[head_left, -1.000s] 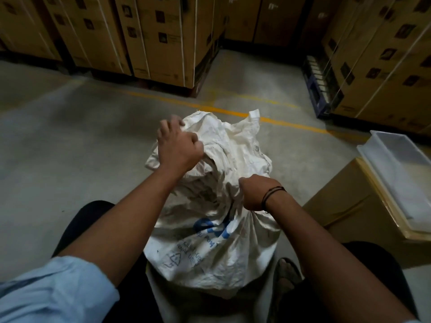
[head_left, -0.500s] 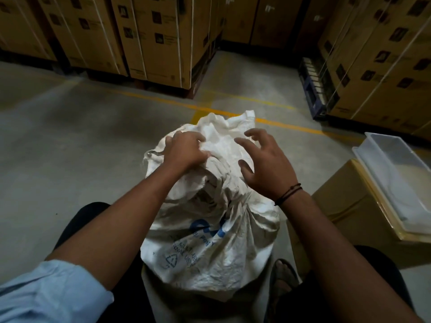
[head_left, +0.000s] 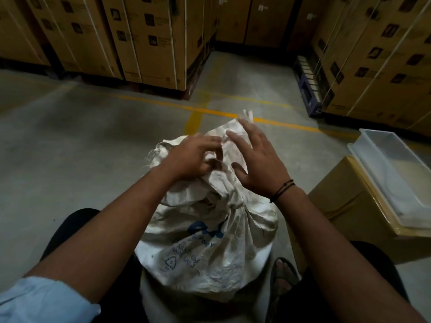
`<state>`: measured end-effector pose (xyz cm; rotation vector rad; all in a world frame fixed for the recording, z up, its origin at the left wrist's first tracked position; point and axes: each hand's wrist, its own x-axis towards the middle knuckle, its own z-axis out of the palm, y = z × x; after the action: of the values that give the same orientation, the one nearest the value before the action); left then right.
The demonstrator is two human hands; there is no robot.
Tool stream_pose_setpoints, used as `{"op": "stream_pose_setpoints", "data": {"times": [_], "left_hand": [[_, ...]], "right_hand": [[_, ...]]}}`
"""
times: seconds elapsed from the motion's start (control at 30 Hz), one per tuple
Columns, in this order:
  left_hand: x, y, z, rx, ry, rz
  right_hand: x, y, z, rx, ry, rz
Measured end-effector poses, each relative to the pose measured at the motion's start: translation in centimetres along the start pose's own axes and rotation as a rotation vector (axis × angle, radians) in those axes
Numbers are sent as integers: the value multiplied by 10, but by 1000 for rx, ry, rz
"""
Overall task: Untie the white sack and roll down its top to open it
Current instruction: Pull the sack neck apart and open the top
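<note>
A white woven plastic sack with blue print (head_left: 210,252) stands upright on the grey concrete floor (head_left: 70,148), between the knees of the seated person. Its neck is gathered tight about half way up, and above the neck the loose top is crumpled in folds.

Both grips are bare hands, and both are over this loose top. The left grip (head_left: 193,157) lies on the left side of the folds and touches the fabric. Its fingers point to the right and are blurred, so I cannot tell if they pinch the fabric or only rest on it. The right grip (head_left: 258,164) is open, palm down, with the fingers spread and straight over the right side of the top, and it holds nothing. Its thumb is close to the fingers of the left grip. A thin black cord bracelet (head_left: 282,191) is on the right wrist.

To the right of the sack stands a brown cardboard box (head_left: 345,206) with a clear plastic tray (head_left: 363,159) on it. Tall stacks of strapped cardboard cartons (head_left: 151,38) stand behind a yellow painted line (head_left: 163,103).
</note>
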<state>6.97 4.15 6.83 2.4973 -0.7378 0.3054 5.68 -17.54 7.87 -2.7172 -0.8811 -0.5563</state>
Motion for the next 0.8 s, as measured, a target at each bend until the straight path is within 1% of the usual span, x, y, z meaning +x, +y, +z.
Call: {"op": "stream_pose_setpoints", "data": {"times": [0.07,0.1,0.17,0.2,0.27,0.33,0.37,0.43,0.47,0.53,0.57,0.6,0.63,0.7,0.73,0.77,0.8], "left_hand": [[1,11,2,129,-25,198],[0,17,2,168,-45,253],[-3,26,1,236,-59,306],[-6,29,0,279,-42,321],[-9,34,-2,334,12,312],[-8,40,-6,275,90,207],[-7,44,-11,192,114,113],[-2,47,-23,-70,150,-78],[0,48,-29,-186,170,-145],[3,46,-39,-253,179,-225],[4,46,-43,-261,147,-258],[4,45,-43,-278,76,-308],[3,45,-43,-313,-39,-374],[0,47,-40,-429,-322,-494],[-2,46,-38,-492,-444,-522],[-4,46,-36,-534,-518,-517],[-5,46,-34,-574,-541,-490]], "right_hand": [[3,1,-8,-92,-45,-17],[4,3,-10,-138,-81,-26],[6,10,-13,-195,-128,-21],[6,13,-13,-209,-112,-1],[8,16,-14,-211,20,51],[8,13,-17,-177,180,99],[8,10,-19,-172,254,128],[5,5,-22,-196,386,185],[3,3,-22,-214,442,195],[0,0,-20,-252,522,170],[0,0,-17,-268,541,150],[-1,-2,-15,-281,546,135],[-1,-3,-11,-290,541,128],[-1,-5,-6,-310,530,126],[-1,-6,-4,-324,528,124],[-1,-6,-3,-337,521,117],[-1,-7,-2,-342,510,105]]}}
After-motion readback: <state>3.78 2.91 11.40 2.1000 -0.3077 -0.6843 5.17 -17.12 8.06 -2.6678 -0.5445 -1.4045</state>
